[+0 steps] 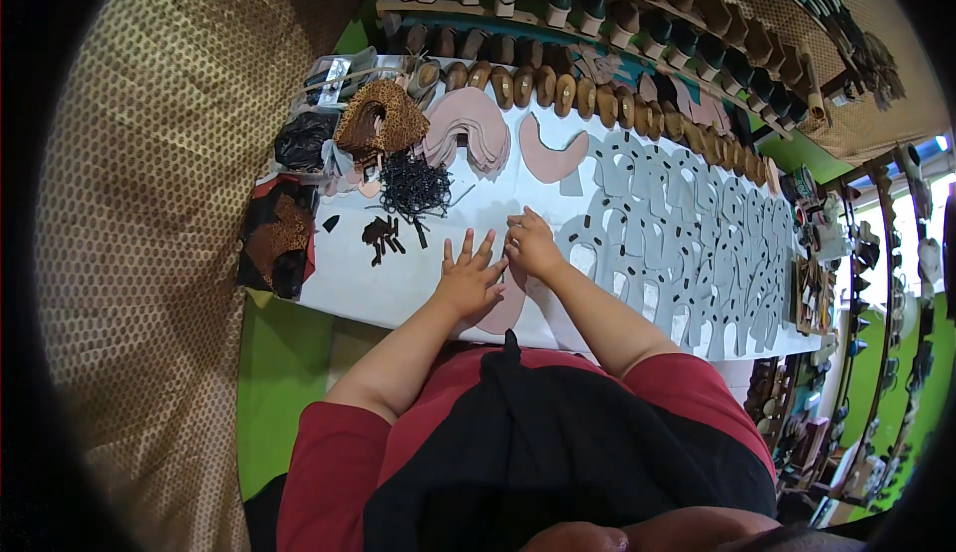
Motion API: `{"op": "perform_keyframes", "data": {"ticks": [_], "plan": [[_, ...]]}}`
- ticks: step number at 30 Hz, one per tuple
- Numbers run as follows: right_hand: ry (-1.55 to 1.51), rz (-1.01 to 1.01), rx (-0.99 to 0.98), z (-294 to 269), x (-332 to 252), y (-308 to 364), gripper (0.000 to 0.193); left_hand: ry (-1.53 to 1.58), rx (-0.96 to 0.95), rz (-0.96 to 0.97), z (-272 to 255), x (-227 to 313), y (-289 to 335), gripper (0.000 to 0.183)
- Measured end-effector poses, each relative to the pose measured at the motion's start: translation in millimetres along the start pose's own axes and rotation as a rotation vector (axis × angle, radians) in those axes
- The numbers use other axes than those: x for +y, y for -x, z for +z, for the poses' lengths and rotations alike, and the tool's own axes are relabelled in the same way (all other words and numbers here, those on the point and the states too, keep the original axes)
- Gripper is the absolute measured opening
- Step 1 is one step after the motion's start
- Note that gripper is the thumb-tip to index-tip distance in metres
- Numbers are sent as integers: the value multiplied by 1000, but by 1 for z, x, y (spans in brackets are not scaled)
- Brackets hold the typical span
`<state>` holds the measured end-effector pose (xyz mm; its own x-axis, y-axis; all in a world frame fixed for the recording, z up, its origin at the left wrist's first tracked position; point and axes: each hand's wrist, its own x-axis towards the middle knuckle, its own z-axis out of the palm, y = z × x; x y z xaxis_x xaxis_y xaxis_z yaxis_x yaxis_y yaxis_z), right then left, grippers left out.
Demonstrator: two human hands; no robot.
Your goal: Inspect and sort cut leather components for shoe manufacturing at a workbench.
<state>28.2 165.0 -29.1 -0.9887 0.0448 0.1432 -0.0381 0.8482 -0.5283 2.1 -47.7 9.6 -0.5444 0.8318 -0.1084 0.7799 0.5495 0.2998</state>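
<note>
A pink curved shoe-upper piece lies near the table's front edge, partly hidden under my hands. My left hand rests palm down on its left side, fingers spread. My right hand is at the piece's upper end, fingertips bent and drawn together; what they may hold is too small to make out. Left of my hands lie small black strips in a loose cluster. Behind them is a tangled heap of black strips. Another pink U-shaped piece lies flat beyond my right hand.
Rows of grey U-shaped pieces with small black strips cover the table's right side. A stack of pink pieces and leopard-print material stand at the back left. Shoe lasts line the far edge, below shelves of heeled shoes.
</note>
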Motion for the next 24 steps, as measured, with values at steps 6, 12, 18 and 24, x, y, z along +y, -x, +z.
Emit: {"op": "perform_keyframes", "data": {"ticks": [6, 12, 18, 24], "plan": [[54, 52, -8, 8, 7, -2, 10, 7, -46, -37, -4, 3, -3, 62], [83, 76, -30, 11, 5, -4, 11, 30, -69, -80, -17, 7, -4, 61], [89, 98, -41, 7, 2, -6, 13, 48, -87, -92, -20, 7, -5, 61], [114, 128, -72, 4, -5, -8, 14, 61, -95, -99, -20, 6, -3, 59]]}}
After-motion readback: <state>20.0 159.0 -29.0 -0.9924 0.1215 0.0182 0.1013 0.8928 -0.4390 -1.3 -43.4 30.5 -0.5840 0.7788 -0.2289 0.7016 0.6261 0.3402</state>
